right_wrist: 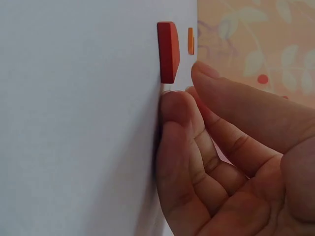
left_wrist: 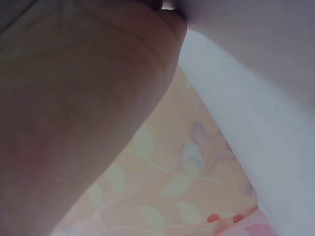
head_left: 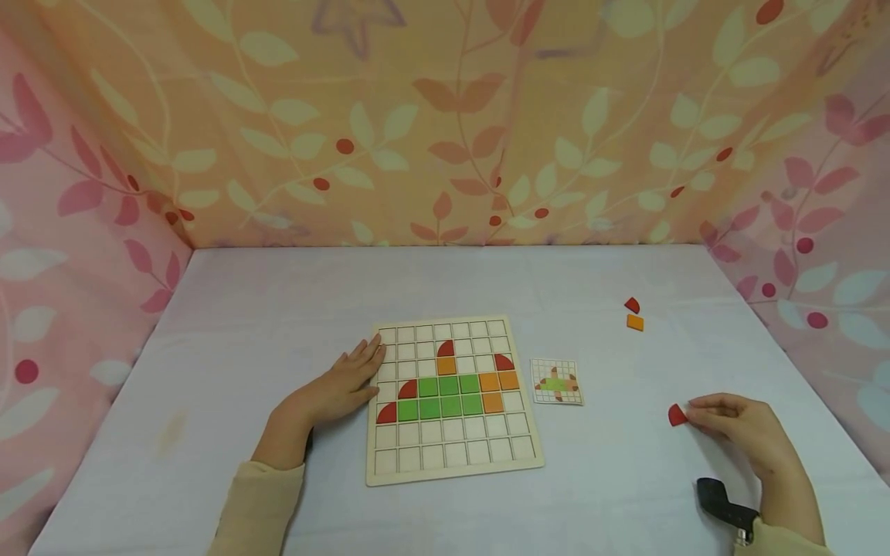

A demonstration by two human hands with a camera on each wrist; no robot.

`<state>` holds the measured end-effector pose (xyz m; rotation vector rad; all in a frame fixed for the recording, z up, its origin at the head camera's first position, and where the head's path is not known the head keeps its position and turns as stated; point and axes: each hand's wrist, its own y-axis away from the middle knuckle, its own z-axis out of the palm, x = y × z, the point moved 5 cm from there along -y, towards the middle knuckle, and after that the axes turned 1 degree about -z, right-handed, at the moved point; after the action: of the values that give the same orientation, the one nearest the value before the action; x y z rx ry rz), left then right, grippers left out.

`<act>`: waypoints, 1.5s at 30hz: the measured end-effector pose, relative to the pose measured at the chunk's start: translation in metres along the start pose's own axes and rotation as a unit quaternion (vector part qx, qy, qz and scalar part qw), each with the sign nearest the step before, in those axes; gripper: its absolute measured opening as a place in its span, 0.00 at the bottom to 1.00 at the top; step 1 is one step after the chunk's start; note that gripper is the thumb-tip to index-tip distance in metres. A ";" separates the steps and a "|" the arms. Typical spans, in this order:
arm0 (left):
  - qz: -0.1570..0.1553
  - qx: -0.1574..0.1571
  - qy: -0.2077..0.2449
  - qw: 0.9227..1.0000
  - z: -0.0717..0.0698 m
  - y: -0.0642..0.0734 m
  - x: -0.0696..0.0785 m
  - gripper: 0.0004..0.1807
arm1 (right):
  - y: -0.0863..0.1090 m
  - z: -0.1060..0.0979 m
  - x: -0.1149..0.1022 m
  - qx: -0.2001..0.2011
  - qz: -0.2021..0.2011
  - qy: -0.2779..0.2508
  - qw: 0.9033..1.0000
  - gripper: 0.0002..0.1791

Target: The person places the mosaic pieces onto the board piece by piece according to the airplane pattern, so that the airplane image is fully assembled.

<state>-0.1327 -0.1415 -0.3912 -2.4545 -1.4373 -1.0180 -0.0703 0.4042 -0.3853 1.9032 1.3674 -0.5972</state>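
Observation:
My left hand (head_left: 342,388) lies at the left edge of a square wooden grid board (head_left: 455,459), its fingers stretched over the rim. On the board, green squares (head_left: 450,406), orange squares (head_left: 492,402) and red quarter-circle tiles (head_left: 386,413) form a shape. At the right, my right hand (head_left: 738,423) is low over the table, fingertips right at a loose red quarter-circle tile (head_left: 677,415). In the right wrist view that red tile (right_wrist: 168,52) lies flat just beyond the bent fingers, with the thumb (right_wrist: 246,105) apart from them. The left wrist view shows mostly the hand's underside (left_wrist: 83,98).
A small pattern card (head_left: 557,382) with a printed coloured grid lies right of the board. Farther back sit another red tile (head_left: 632,305) and an orange tile (head_left: 635,323). Patterned cloth walls (head_left: 445,123) border the white table (head_left: 278,286) at the back and sides.

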 end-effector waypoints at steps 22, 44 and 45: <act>0.001 0.001 0.007 1.000 -0.003 0.002 0.004 0.34 | -0.006 0.017 -0.016 -0.051 -0.052 0.074 0.995 0.26; 0.003 0.002 0.000 1.000 0.000 -0.002 -0.001 0.35 | -0.001 0.034 -0.038 -0.066 -0.080 0.069 0.992 0.16; 0.005 0.002 0.000 1.000 0.000 -0.002 -0.001 0.34 | 0.000 0.035 -0.039 -0.069 -0.079 0.069 0.992 0.16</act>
<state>-0.1343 -0.1415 -0.3923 -2.4566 -1.4246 -1.0104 -0.0825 0.3534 -0.3805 1.7634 1.6162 -0.4412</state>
